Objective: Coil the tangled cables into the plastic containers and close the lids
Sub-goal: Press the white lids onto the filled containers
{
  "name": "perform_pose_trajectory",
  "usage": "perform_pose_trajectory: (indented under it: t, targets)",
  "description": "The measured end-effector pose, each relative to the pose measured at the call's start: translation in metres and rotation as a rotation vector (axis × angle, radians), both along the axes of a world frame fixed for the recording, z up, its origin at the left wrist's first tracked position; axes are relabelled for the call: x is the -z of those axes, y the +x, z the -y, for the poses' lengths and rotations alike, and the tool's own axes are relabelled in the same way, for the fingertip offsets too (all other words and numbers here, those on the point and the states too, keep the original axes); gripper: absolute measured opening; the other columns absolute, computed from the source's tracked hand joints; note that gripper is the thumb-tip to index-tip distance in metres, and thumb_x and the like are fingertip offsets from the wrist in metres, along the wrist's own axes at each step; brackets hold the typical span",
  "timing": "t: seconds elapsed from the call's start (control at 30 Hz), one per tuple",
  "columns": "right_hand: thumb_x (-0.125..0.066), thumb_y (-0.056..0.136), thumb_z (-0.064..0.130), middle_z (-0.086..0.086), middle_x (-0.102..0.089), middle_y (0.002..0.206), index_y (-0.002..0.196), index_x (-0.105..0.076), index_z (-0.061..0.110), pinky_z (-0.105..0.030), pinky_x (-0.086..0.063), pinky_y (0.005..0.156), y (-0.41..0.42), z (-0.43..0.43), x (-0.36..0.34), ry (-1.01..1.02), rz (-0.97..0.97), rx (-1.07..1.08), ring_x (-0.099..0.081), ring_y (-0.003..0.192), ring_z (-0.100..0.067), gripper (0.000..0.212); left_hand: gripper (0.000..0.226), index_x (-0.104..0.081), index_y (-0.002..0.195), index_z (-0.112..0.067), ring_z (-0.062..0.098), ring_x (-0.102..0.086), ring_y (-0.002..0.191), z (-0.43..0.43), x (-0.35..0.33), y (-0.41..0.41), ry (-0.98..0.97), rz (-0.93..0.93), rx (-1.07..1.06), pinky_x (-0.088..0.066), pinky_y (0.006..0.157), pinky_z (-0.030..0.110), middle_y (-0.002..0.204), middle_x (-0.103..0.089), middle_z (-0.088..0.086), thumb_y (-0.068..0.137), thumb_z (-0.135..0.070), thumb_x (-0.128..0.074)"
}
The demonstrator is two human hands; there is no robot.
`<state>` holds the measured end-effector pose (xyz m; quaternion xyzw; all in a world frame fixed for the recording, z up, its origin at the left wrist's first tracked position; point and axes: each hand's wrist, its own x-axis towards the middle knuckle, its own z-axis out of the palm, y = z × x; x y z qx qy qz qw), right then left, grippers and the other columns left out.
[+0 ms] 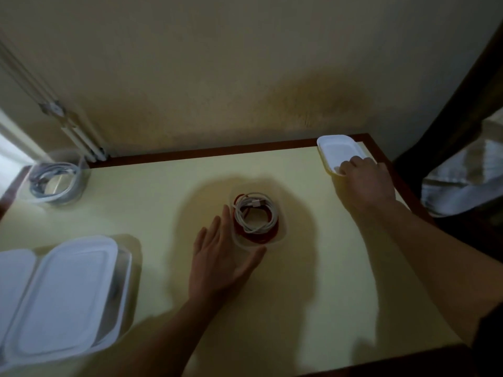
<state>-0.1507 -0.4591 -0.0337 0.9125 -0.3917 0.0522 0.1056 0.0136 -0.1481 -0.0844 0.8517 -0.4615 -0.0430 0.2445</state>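
Our left hand (217,257), fingers straight, braces the clear plastic container (283,232) of coiled red and white cables (246,204) at centre frame, likely steadying it, while our right hand (364,183) curls fingers over the white plastic lid (337,148) upper right, beside the table's dark edge (217,151), open tabletop between.

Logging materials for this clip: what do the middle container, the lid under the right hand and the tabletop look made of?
Middle container: translucent plastic, the coiled cables show through its wall. Lid: opaque white plastic, smooth, raised rim. Tabletop: probably matte cream laminate with a dark brown edge; blur leaves it open.
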Motion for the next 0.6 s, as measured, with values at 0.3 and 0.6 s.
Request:
perform_pose_trajectory:
  t: [0.3,0.6]
  targets:
    - [-0.065,0.091,0.006,-0.006,-0.063,0.092,0.1,-0.067,0.01,-0.037,-0.041,0.066,0.013,-0.08,-0.005,0.112,0.469,-0.369,-0.052,0.083,-0.028,0.011,0.11,-0.001,0.161,-0.021,0.011,-0.019,0.152,-0.001,-0.001,-0.002,-0.011,0.0,-0.007,-0.012,0.124,0.039,0.166,-0.022,-0.002,0.08,-0.092,-0.025]
    - [-0.06,0.088,0.013,-0.005,-0.064,0.09,0.095,-0.069,0.011,-0.045,-0.051,0.062,0.031,-0.163,-0.009,0.153,0.45,-0.736,-0.056,0.079,-0.029,0.012,0.11,-0.002,0.161,-0.021,0.013,-0.017,0.153,0.0,-0.002,-0.003,0.022,-0.002,-0.005,-0.011,0.125,0.041,0.168,-0.014,-0.003,0.08,-0.093,-0.021]
